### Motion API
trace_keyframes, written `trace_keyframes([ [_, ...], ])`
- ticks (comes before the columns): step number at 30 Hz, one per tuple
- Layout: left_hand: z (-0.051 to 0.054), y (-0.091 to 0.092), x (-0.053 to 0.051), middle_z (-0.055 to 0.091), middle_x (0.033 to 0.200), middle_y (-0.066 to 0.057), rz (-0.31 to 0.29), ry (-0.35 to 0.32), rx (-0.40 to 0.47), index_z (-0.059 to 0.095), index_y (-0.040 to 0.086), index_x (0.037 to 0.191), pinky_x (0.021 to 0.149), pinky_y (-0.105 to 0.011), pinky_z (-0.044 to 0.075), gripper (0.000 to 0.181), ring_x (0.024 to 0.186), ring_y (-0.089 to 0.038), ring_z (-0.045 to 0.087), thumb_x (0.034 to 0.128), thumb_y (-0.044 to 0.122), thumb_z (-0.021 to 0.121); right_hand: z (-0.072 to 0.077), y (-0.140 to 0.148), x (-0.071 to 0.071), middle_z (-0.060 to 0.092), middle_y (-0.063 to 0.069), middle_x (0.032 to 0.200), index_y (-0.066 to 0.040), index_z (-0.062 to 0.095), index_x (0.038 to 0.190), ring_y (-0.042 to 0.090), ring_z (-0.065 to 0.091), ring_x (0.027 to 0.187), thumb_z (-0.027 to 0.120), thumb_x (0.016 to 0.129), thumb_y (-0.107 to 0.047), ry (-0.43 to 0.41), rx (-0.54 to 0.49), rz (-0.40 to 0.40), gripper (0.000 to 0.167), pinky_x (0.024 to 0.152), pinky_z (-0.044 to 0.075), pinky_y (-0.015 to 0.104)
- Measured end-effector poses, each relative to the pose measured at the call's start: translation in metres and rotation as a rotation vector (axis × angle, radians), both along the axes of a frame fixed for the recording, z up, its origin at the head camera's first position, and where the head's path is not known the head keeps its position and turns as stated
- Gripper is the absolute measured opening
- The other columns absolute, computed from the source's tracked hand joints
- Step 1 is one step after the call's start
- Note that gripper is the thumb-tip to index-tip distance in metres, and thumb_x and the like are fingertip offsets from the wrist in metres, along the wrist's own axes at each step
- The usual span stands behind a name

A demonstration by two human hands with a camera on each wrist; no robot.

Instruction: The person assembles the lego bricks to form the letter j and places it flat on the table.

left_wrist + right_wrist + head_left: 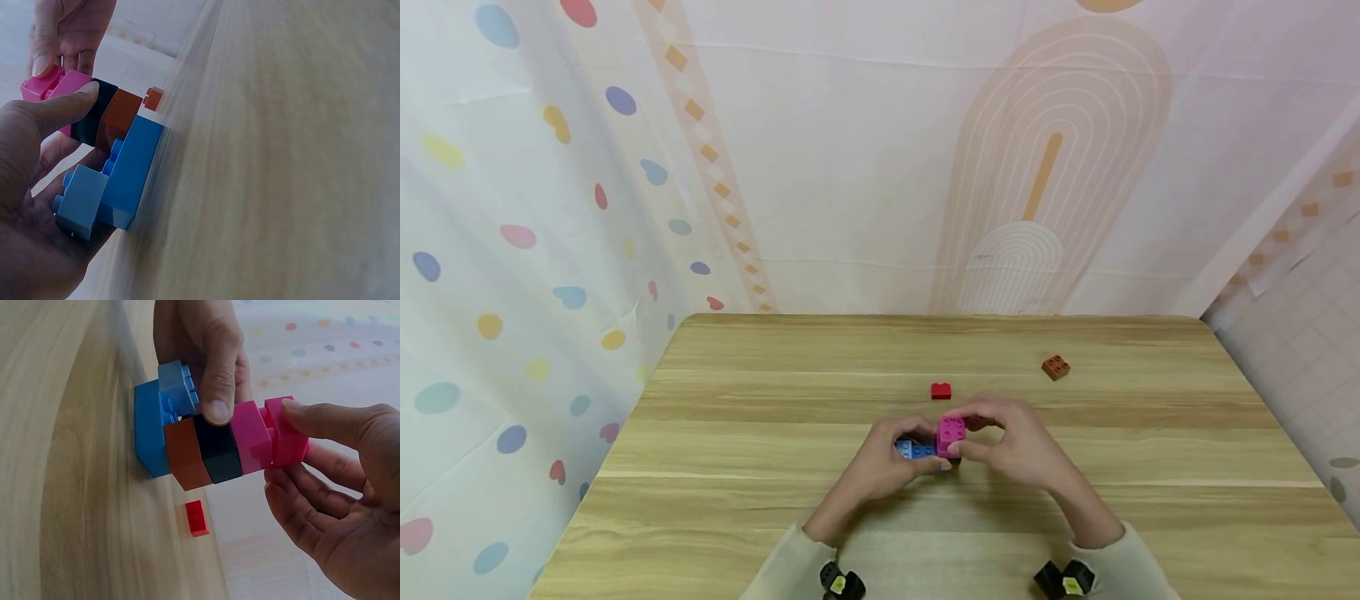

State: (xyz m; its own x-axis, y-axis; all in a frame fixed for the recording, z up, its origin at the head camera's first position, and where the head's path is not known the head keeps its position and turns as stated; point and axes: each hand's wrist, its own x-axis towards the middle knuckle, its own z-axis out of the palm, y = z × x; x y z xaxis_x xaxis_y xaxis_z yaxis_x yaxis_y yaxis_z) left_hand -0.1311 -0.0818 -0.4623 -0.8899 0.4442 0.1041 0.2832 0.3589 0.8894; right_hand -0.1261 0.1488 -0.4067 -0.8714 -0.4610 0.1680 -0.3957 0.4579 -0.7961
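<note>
A wooden table [1187, 467] fills much of the head view's lower half. At lower centre, the left hand [882, 468] grips a stack of bricks [219, 454] with a blue base; the right hand [1022, 442] pinches its end pink brick [289, 436], a gap showing at the joint. A brown brick [1056, 367] lies right of centre, a red brick [941, 392] just above the hands.

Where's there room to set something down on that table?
The table is bare from the left hand to its left edge, and from the right hand to its right edge. It's crowded mid-table, around the brick stack and red brick.
</note>
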Motion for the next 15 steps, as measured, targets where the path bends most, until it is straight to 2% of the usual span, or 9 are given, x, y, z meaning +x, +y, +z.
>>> trace_keyframes([
  [7,-0.0006,0.0002,-0.0004,0.075,0.105,0.015,-0.001,0.001,0.000,0.074,0.029,0.108,0.095,-0.031,0.050,0.028,0.103,-0.010,0.067,0.0826,0.029,0.087,-0.0016,-0.0006,0.0004,0.073,-0.010,0.114,-0.025,0.075,0.118,0.010,0.067,0.101,0.082,0.089,-0.027,0.001,0.020,0.004,0.031,0.093,0.056,0.036],
  [15,-0.0013,0.0006,-0.0012,0.075,0.106,0.015,-0.005,0.002,-0.005,0.075,0.028,0.109,0.095,-0.031,0.051,0.029,0.103,-0.009,0.068,0.0828,0.027,0.087,-0.0020,0.0002,0.0009,0.074,-0.006,0.113,-0.022,0.074,0.121,0.012,0.068,0.100,0.080,0.090,-0.029,0.023,0.045,0.022,0.032,0.092,0.057,0.037],
])
